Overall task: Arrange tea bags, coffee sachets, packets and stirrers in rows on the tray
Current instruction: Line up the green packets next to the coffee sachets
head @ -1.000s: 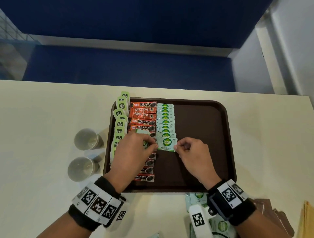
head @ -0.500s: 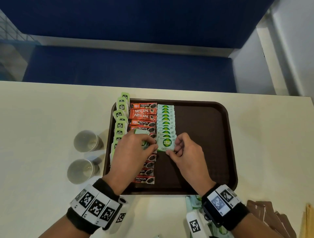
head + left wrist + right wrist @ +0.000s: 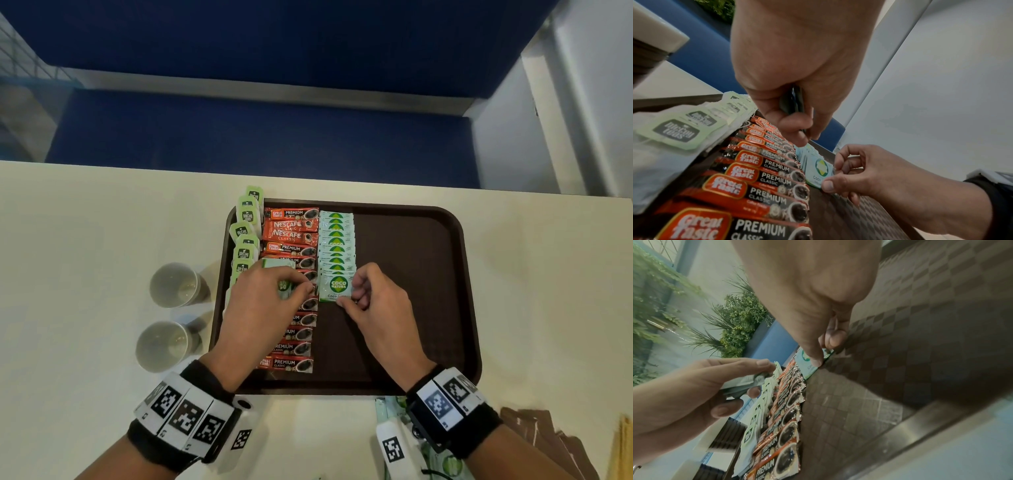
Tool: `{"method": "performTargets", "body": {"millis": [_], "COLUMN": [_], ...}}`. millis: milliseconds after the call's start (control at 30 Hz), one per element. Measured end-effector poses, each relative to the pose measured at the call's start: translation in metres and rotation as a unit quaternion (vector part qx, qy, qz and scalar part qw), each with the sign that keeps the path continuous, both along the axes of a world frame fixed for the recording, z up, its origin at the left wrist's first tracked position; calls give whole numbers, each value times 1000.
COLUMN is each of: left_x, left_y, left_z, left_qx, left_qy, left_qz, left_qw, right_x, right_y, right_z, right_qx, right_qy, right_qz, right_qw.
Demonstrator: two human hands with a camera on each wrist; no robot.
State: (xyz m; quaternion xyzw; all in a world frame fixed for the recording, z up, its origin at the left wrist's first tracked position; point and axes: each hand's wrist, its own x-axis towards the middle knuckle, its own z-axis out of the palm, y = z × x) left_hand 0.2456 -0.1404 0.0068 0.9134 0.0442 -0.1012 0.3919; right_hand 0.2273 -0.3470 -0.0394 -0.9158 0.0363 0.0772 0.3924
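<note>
Right now my right hand (image 3: 375, 308) pinches the near corner of the Coco Natura packet (image 3: 337, 286) ending the tray's (image 3: 459, 274) third row, my left hand (image 3: 263, 301) clutching spare packets (image 3: 742, 383); a careless nudge could fan that row crooked.

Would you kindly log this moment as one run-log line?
right hand pinches Coco Natura packet at row's near end | left hand holds spare packets | tray right half bare

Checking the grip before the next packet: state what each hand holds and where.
Right hand pinches the Coco Natura packet at its near right corner; left hand grips spare packets.
</note>
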Motion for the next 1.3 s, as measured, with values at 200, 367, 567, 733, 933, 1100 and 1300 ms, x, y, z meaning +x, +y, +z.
{"method": "performTargets", "body": {"millis": [200,367,567,733,933,1100,1300], "left_x": [1,2,0,3,2,1,-2], "left_y": [0,-1,-3,-7,-7,-3,-4], "left_z": [1,5,26,20,27,26,24], "left_qx": [-9,-47,-311,-269,-305,-310,-263], "left_qy": [11,37,138,122,161,163,162], "left_qz": [-8,1,-20,-58,-24,19,18], "left_qw": [1000,998,940,954,938,936,951], "right_x": [0,-2,1,13,19,16,7], "right_y": [0,0,9,12,1,-6,-8], "right_z": [2,10,48,60,63,63,61], "right_qx": [17,34,264,305,312,339,355], "right_qy": [19,4,57,123,126,125,140], "right_qz": [-8,-15,-50,-42,-53,-75,-83], "right_qw": [1000,999,962,943,940,930,921]}}
